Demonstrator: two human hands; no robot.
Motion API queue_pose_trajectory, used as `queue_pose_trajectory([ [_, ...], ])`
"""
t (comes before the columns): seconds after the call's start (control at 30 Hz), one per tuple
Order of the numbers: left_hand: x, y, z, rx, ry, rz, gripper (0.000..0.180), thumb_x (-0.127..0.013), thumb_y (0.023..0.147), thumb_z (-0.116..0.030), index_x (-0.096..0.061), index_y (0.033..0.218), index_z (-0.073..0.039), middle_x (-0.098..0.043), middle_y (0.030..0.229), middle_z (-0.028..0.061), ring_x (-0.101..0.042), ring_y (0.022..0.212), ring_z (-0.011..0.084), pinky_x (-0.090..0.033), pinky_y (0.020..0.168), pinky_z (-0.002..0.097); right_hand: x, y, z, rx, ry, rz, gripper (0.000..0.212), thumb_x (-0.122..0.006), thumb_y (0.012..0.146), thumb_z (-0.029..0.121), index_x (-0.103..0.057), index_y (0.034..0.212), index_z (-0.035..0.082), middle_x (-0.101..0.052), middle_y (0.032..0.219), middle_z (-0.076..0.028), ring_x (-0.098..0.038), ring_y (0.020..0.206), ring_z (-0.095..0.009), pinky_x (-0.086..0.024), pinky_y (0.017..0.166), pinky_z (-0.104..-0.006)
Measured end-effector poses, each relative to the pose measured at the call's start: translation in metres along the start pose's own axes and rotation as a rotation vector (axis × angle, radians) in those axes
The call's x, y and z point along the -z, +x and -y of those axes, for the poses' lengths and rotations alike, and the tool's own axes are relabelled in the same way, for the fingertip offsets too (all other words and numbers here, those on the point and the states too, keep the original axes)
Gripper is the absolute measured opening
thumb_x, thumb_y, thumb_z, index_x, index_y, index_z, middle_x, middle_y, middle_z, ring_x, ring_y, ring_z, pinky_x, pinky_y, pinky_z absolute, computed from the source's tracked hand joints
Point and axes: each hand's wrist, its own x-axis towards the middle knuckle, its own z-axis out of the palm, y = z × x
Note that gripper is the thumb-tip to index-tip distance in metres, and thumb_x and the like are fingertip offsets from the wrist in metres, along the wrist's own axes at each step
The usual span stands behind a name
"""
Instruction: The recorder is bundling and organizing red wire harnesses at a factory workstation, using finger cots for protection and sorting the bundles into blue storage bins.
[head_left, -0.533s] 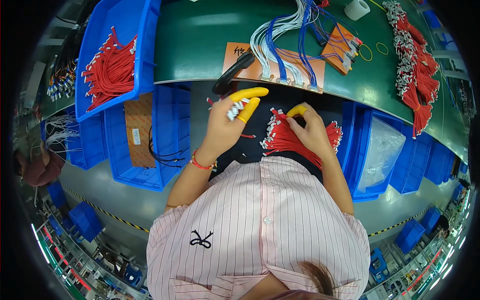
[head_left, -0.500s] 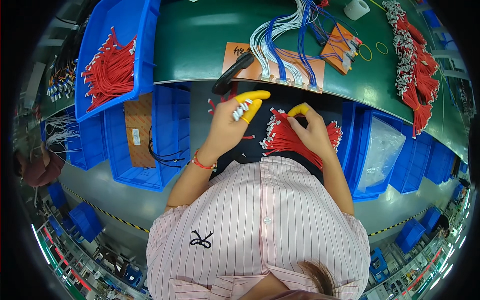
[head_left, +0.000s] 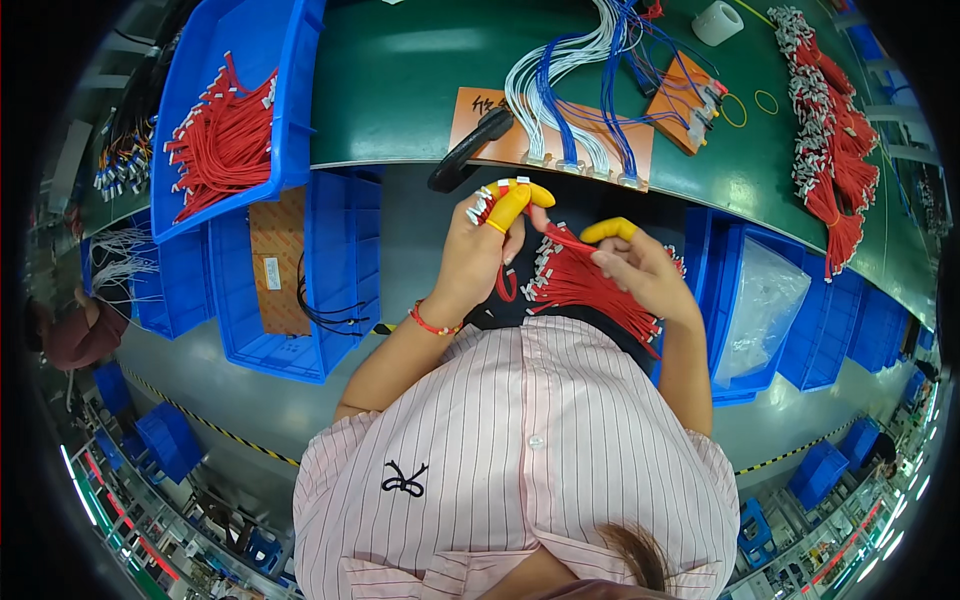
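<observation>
Yellow finger cots cover fingertips on both hands. My left hand is closed around several red cables, and their white connectors stick out between its fingers. Another white connector shows at its yellow fingertips. My right hand pinches a red cable that stretches across toward the left fingers. Below it, a bundle of red cables with white connectors lies on my dark-clothed lap. A short red loop hangs under my left hand.
Ahead is a green worktable with an orange board carrying white and blue wires. A black curved handle juts over its edge. Blue bins stand left and right, one with red cables. More red cables lie far right.
My left hand has moved right, and its fingers have closed in on a connector. The right hand has shifted slightly right and down, drawing a red cable up from the bundle.
</observation>
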Motion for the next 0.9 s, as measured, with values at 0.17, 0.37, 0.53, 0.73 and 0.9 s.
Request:
queue_pose_trajectory([
  [0.17,-0.001,0.009,-0.001,0.009,0.053,-0.024,0.027,-0.048,0.101,-0.019,-0.063,0.097,0.003,-0.056,0.069,0.0014,-0.032,0.044,0.0014,-0.025,0.042,0.0185,0.035,-0.011,-0.021,0.038,0.325,-0.26,0.014,-0.06,0.091,0.008,-0.063,0.103,0.0,-0.057,0.074,0.0,-0.052,0.063,-0.007,-0.044,0.057,-0.0212],
  [0.37,-0.003,0.014,0.001,-0.023,0.075,-0.054,0.026,-0.051,0.1,-0.017,-0.064,0.098,0.004,-0.056,0.067,0.0009,-0.032,0.045,0.0007,-0.024,0.043,0.0184,0.021,-0.007,-0.027,0.17,0.786,-0.221,0.018,-0.061,0.09,0.005,-0.064,0.107,-0.001,-0.063,0.081,-0.005,-0.057,0.067,-0.012,-0.051,0.067,-0.0287],
  [0.53,-0.01,0.015,0.007,-0.09,0.075,-0.118,0.027,-0.051,0.1,-0.016,-0.066,0.097,0.005,-0.057,0.067,0.0018,-0.032,0.045,0.0005,-0.023,0.043,0.0184,-0.011,0.005,-0.019,0.161,0.708,-0.204,0.018,-0.06,0.092,0.006,-0.065,0.107,-0.002,-0.067,0.098,-0.009,-0.059,0.071,-0.012,-0.053,0.071,-0.0282],
  [0.73,-0.013,0.015,0.008,-0.059,-0.058,-0.145,0.027,-0.051,0.099,-0.016,-0.066,0.098,0.006,-0.058,0.068,0.0022,-0.031,0.044,0.0005,-0.023,0.042,0.0191,-0.021,0.015,-0.003,0.174,0.482,-0.352,0.022,-0.061,0.095,0.015,-0.067,0.105,-0.002,-0.068,0.088,-0.009,-0.058,0.066,-0.009,-0.048,0.064,-0.023],
  [0.9,-0.001,0.014,-0.017,0.058,0.121,-0.013,0.028,-0.05,0.1,-0.018,-0.067,0.101,0.005,-0.051,0.058,-0.0034,-0.029,0.043,0.0006,-0.021,0.041,0.0199,-0.02,0.019,0.004,0.234,0.367,-0.504,0.024,-0.061,0.095,0.017,-0.068,0.103,-0.004,-0.068,0.083,-0.009,-0.056,0.062,-0.008,-0.045,0.062,-0.0213],
])
